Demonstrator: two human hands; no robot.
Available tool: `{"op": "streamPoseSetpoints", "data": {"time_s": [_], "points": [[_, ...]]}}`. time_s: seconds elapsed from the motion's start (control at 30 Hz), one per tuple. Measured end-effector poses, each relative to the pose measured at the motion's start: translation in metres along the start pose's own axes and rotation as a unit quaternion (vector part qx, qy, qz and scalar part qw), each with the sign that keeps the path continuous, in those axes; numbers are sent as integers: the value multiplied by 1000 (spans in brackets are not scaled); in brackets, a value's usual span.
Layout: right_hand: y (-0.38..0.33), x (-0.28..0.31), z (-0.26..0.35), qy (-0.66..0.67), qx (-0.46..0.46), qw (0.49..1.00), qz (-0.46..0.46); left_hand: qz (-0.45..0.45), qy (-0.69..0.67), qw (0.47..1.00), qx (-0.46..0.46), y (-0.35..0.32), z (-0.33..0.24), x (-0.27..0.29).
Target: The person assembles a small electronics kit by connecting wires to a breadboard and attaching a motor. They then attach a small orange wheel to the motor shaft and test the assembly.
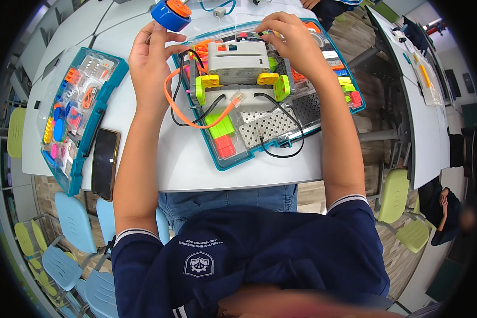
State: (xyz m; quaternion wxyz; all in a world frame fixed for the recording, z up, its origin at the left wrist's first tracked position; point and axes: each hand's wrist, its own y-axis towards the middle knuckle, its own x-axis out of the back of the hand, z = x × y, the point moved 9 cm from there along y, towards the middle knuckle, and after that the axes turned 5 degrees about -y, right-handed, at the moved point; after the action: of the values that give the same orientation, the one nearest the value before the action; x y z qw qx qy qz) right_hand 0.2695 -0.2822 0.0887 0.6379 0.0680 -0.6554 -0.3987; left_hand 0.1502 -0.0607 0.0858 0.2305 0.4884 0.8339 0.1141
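Note:
My left hand (152, 55) is raised over the far left of the table, its fingers closed on a blue wheel (168, 20) with an orange hub. My right hand (294, 45) reaches in beyond the model, fingers curled together at a small dark piece that I cannot make out. Between my hands stands a brick-built model with a grey-white hub block (238, 61) and yellow-green end pieces (282, 87). An orange cable (170, 100) with a clear plug (239, 99) loops over its front, and black cables (297, 122) hang from it.
Beneath the model lies a teal-rimmed parts tray (222, 165) of colourful bricks and grey perforated plates (267, 126). Left of it are a second parts tray (82, 164) and a dark phone (106, 164) near the table edge. Other people are partly visible at the far right.

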Motion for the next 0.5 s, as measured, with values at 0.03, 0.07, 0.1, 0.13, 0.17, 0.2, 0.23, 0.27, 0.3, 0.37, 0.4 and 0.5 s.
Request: {"op": "streamPoseSetpoints", "data": {"time_s": [0.03, 0.07, 0.1, 0.13, 0.17, 0.2, 0.23, 0.27, 0.3, 0.37, 0.4, 0.5], "points": [[0, -2, -1, 3, -3, 1000, 2, 5, 5, 1000, 0, 0, 0, -1], [1, -4, -2, 3, -7, 1000, 5, 16, 10, 1000, -2, 1, 0, -2], [1, -1, 0, -2, -1, 1000, -12, 28, 15, 999, -4, 2, -1, -3], [2, 3, 2, -9, 4, 1000, -27, 36, 30, 999, -7, 3, -2, -3], [3, 5, 3, -21, -2, 999, -28, 41, 27, 999, -9, 4, -4, -3], [3, 14, 6, -4, -8, 999, -51, 43, 33, 998, -12, 5, -6, -2], [4, 21, 6, 7, -25, 998, -60, 47, 44, 998, -24, 5, -9, -3], [4, 28, 3, 15, -66, 996, -60, 52, 41, 997, -27, 5, -12, -3], [4, 40, 8, 62, -71, 992, -83, 58, 44, 997, -39, 5, -18, -4], [2, 59, 16, 152, -107, 976, -114, 66, 76, 992, -81, 3, -33, -5], [4, 66, 22, 183, -115, 966, -140, 70, 106, 986, -111, 1, -44, -6], [9, 84, 54, 242, -74, 957, -140, 100, 131, 969, -182, -5, -72, -12]]}}
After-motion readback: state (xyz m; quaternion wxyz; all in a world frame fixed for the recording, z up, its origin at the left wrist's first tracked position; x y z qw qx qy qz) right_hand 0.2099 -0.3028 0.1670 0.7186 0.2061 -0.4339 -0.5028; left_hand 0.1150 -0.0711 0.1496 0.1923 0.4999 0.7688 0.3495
